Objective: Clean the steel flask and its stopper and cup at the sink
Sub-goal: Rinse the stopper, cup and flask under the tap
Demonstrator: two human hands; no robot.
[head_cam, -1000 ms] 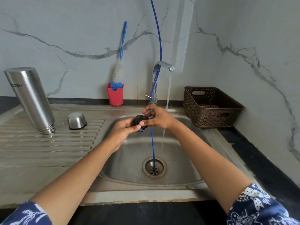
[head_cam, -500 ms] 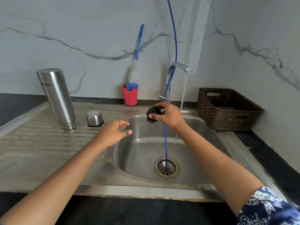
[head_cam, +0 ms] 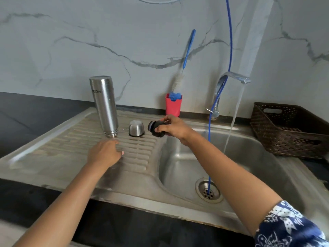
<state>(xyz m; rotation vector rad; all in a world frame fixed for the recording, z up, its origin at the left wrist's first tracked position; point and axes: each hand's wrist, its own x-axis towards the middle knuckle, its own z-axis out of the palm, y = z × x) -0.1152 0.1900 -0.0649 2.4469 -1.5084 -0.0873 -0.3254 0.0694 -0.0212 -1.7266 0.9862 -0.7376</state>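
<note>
A red holder (head_cam: pixel 173 106) at centre back holds a bottle brush (head_cam: pixel 178 81). At right a brown basket (head_cam: pixel 284 132) sits, contents unclear. Water runs into the sink (head_cam: pixel 178 163). Centre left on the drainboard (head_cam: pixel 71 139), the steel flask (head_cam: pixel 105 104) and cup (head_cam: pixel 136 128) stand inverted. The right hand (head_cam: pixel 175 128) grips the black stopper (head_cam: pixel 156 129) beside the cup. The left hand (head_cam: pixel 105 154) hovers, fingers relaxed, empty.
</note>
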